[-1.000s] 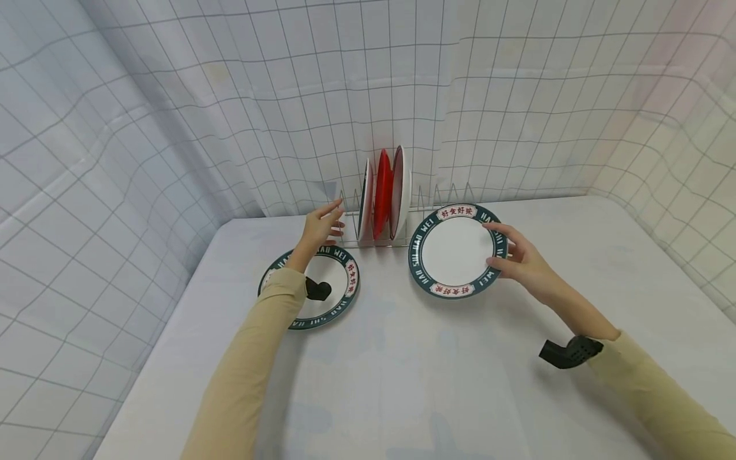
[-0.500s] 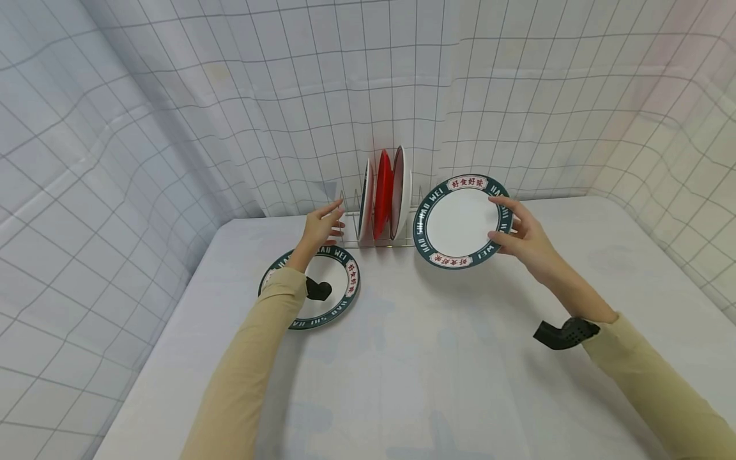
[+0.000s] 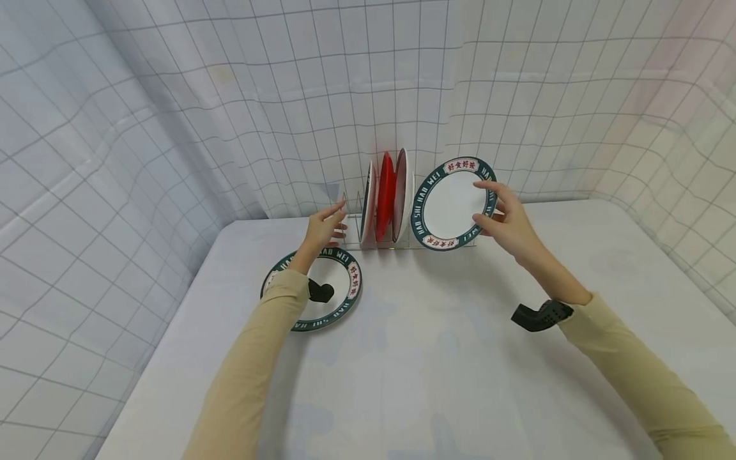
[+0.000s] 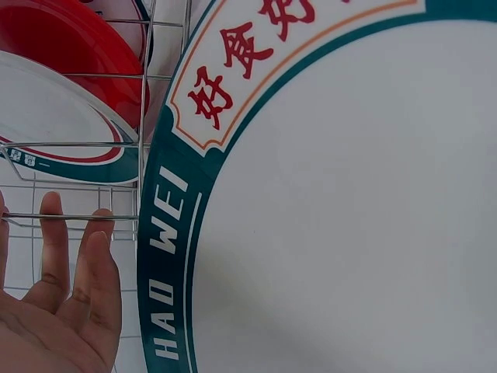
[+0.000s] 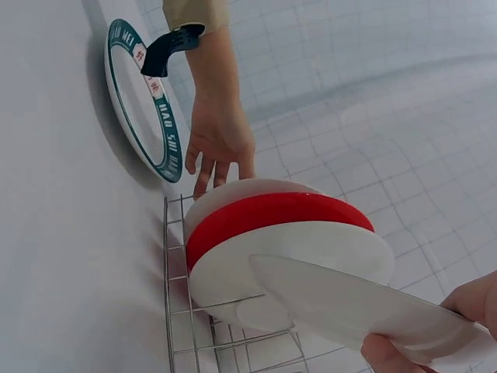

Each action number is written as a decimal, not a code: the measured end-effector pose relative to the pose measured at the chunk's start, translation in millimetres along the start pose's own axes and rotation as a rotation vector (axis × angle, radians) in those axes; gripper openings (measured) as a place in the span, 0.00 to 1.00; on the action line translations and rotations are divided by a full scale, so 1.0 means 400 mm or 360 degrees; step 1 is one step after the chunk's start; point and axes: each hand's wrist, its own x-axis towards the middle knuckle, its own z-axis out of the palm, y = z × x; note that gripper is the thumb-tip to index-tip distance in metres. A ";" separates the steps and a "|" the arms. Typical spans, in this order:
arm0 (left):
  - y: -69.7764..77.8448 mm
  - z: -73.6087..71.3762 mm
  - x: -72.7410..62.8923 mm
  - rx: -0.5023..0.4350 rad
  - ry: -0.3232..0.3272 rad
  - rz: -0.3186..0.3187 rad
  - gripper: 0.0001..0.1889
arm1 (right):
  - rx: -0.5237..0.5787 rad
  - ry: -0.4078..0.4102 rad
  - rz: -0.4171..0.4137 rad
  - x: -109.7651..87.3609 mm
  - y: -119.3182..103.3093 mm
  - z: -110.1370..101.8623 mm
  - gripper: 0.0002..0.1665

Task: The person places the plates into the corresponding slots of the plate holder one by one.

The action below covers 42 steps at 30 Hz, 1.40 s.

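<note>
My right hand (image 3: 508, 220) pinches the right rim of a white plate (image 3: 450, 204) with a green lettered border. The plate is raised and tilted, just right of the plates in the wire dish rack (image 5: 168, 291). In the right wrist view its edge overlaps the nearest white plate (image 5: 311, 241). My left hand (image 3: 324, 230) is at the rack's left end, fingers extended against the wires and holding no plate. Beneath the left wrist, a matching green-rimmed plate (image 3: 339, 289) lies face up on the table.
Standing on edge in the rack are a red plate (image 3: 384, 198) and a white one on either side of it. Behind the rack hangs a white curtain (image 3: 299, 108) with a grid pattern. A white cloth covers the table (image 3: 402, 370).
My right hand has raised the held plate from low in front of the rack, then shifted it left toward the standing plates. The left hand has stayed at the rack's end.
</note>
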 end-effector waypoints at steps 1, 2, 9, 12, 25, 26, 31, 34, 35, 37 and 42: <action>0.000 0.001 -0.001 -0.0003 -0.0002 0.0002 0.24 | -0.0004 0.0005 0.0015 0.003 -0.002 0.005 0.34; 0.000 0.001 -0.001 -0.0006 -0.0004 0.0004 0.24 | -0.0006 0.0009 0.0025 0.006 -0.003 0.009 0.34; -0.001 0.002 -0.002 0.0018 -0.0016 0.0021 0.24 | -0.0024 0.0040 0.0044 0.023 -0.009 0.035 0.32; -0.002 0.003 0.000 0.0021 -0.0009 0.0016 0.24 | -0.0040 0.0045 0.0019 0.027 -0.012 0.043 0.32; -0.003 0.001 0.005 0.0002 0.0038 0.0004 0.23 | -0.0135 0.0109 -0.0065 0.061 -0.040 0.092 0.34; -0.003 0.001 0.006 -0.0001 0.0038 0.0004 0.23 | -0.0145 0.0117 -0.0059 0.065 -0.043 0.096 0.34; -0.004 0.000 0.007 -0.0008 0.0037 0.0001 0.23 | -0.0187 0.0113 -0.0039 0.085 -0.053 0.114 0.33; -0.003 0.000 0.004 -0.0007 0.0035 0.0005 0.23 | -0.0220 0.0100 -0.0036 0.093 -0.053 0.123 0.33; -0.002 0.001 0.004 -0.0007 0.0033 0.0005 0.23 | -0.0235 0.0099 -0.0038 0.095 -0.051 0.127 0.33; -0.001 0.002 0.002 -0.0009 0.0025 0.0006 0.23 | -0.0259 0.0097 -0.0038 0.100 -0.049 0.133 0.33; -0.002 0.004 0.002 -0.0016 0.0010 0.0000 0.23 | -0.0293 0.0092 -0.0065 0.112 -0.042 0.148 0.32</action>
